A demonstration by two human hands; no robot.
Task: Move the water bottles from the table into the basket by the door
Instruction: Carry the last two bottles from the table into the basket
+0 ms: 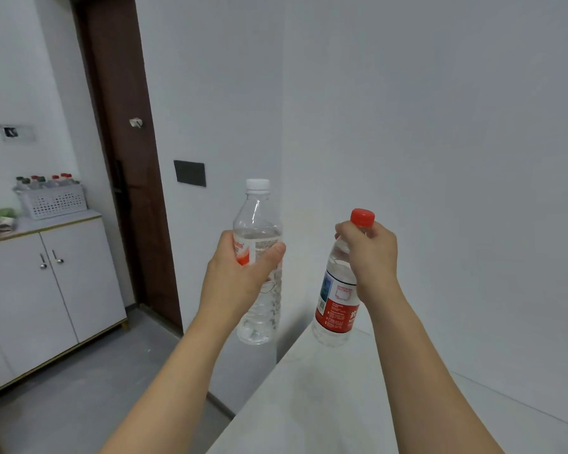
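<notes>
Clear plastic fills both your hands, each arm stretched forward from the bottom of the frame. Your left hand point(243, 267) wraps the middle of a white-capped bottle point(259, 257), thumb across the label, fingers curled round the far side; the forearm rises toward 1 o'clock. That bottle stands nearly upright, long axis vertical, cap pointing to 12 o'clock, held in the air over the grey floor point(89, 381) just off the table's edge. Your right hand point(369, 253) grips a red-capped bottle point(338, 299) by its neck and shoulder, fingers closed just under the cap, wrist bent downward. This bottle hangs tilted, cap toward 12 to 1 o'clock and base swung toward 7 o'clock, above the far end of the white table point(325, 404); whether the base touches the tabletop, you cannot tell. At 9 o'clock, well apart from both hands, a white perforated basket point(54, 201) with capped bottles in it sits on a white cabinet point(46, 283) beside the dark brown door point(125, 152).
</notes>
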